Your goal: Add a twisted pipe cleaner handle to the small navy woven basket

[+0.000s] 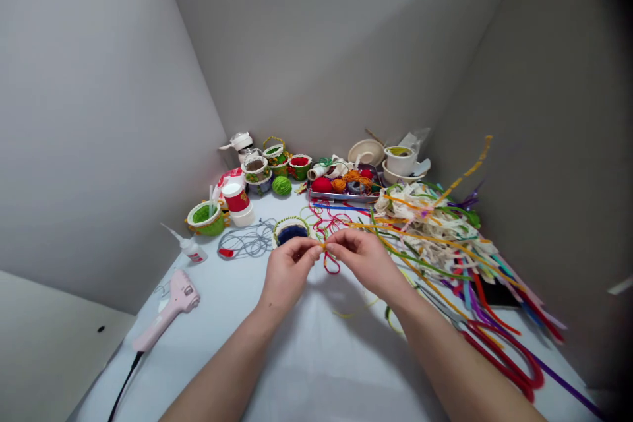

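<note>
My left hand (287, 267) and my right hand (363, 257) meet above the middle of the white table (306, 369). Both pinch the same short orange-yellow pipe cleaner (324, 245) between thumb and fingertips. A red cord loop (330, 264) hangs just below the pinch. A small cup wrapped in blue yarn with a green rim (291, 231) sits just behind my left hand. A tangle of red and pink cord (329, 217) lies behind both hands.
A pink glue gun (171, 306) with black cable lies front left, a glue bottle (190, 249) and grey wire coil (247, 241) behind it. Decorated cups (208, 217) and yarn balls (281, 186) line the back. Ribbons and pipe cleaners (445, 237) pile at right; red-handled scissors (504, 349) lie front right.
</note>
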Motion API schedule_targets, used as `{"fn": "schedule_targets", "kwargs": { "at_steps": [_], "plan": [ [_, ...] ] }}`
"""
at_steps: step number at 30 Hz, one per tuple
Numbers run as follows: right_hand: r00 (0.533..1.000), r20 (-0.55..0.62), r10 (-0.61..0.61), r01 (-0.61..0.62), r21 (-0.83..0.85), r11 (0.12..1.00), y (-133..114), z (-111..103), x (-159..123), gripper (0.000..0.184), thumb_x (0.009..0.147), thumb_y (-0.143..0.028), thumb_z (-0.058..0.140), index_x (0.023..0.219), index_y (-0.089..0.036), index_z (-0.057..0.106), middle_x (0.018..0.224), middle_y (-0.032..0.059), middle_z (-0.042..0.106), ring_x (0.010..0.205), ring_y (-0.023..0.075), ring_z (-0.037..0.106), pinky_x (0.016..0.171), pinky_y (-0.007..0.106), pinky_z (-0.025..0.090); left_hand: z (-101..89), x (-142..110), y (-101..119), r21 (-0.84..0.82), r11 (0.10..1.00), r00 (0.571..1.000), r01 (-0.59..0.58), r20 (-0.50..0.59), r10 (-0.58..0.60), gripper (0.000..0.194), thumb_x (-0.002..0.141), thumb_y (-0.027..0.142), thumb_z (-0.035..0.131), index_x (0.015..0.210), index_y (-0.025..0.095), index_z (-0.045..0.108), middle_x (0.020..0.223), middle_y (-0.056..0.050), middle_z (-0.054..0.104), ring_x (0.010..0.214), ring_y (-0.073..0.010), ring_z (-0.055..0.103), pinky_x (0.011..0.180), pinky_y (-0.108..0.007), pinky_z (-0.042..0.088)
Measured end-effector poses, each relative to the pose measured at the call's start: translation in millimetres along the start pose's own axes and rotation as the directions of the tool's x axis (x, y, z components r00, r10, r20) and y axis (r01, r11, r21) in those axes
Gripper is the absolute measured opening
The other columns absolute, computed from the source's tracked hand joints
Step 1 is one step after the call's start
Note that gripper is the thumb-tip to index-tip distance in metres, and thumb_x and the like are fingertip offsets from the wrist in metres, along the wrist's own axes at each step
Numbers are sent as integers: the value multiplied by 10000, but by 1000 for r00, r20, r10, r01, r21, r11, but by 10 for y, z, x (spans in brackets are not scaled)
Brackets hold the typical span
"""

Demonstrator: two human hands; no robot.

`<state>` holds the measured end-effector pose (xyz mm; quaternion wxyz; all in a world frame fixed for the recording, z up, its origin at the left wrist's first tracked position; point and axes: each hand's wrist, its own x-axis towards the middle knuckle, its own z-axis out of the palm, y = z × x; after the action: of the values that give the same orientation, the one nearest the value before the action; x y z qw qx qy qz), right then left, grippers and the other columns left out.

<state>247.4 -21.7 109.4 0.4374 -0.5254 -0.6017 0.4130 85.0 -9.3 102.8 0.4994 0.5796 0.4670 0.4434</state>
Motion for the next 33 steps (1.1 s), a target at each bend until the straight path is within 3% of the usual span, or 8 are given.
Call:
{"fn": "schedule_targets", "kwargs": {
  "at_steps": [4,10,13,15,18,23,33],
  "plan": [
    [997,-31,-64,63,-42,997,-34,67,-26,143,815,-310,582,794,-188,652,704,11,629,622,140,541,569,249,418,-8,-15,66,-28,999,999,29,-16,-29,225,732,370,674,769,148,685,636,-16,634,610,-130,556,578,-232,425],
    [960,-103,-262,240,-189,952,-141,206,72,105,835,-233,567,785,-198,652,784,22,662,730,155,576,674,263,426,-148,16,121,15,1000,998,-20,-54,21,218,765,365,634,782,150,670,670,-19,648,611,-131,564,577,-235,429],
    [973,-72,-220,210,-126,970,-143,264,290,110,823,-256,572,809,-192,661,766,19,668,696,151,574,645,261,423,-371,145,139,136,983,988,-127,-76,138,203,790,323,613,916,180,682,825,-43,696,742,-159,612,684,-261,460],
    [984,-58,-168,165,-53,985,-110,301,467,120,804,-274,582,816,-181,657,766,20,670,690,152,577,644,263,429,-536,270,128,275,943,961,-187,-149,234,327,787,276,615,1109,226,645,992,-52,700,825,-171,617,748,-283,459],
    [983,-80,-167,164,-50,985,-31,362,692,140,779,-289,592,810,-172,661,804,29,671,745,161,584,697,278,437,-694,445,67,410,896,957,-174,-144,251,323,766,245,630,1086,240,673,1067,-60,695,884,-193,611,804,-314,448],
    [976,-70,-208,202,-84,976,80,456,850,141,774,-291,583,803,-176,660,833,30,654,795,164,581,731,279,440,-648,580,-65,361,928,990,-95,-67,127,240,678,250,717,911,196,713,955,-73,722,901,-224,630,836,-331,449],
    [975,-47,-218,213,-93,973,58,469,865,131,794,-274,570,804,-176,656,858,37,667,788,162,598,705,270,452,-571,621,-111,332,939,983,-92,-123,139,167,695,297,683,808,174,681,838,-57,705,806,-193,626,779,-307,457]
  ]
}}
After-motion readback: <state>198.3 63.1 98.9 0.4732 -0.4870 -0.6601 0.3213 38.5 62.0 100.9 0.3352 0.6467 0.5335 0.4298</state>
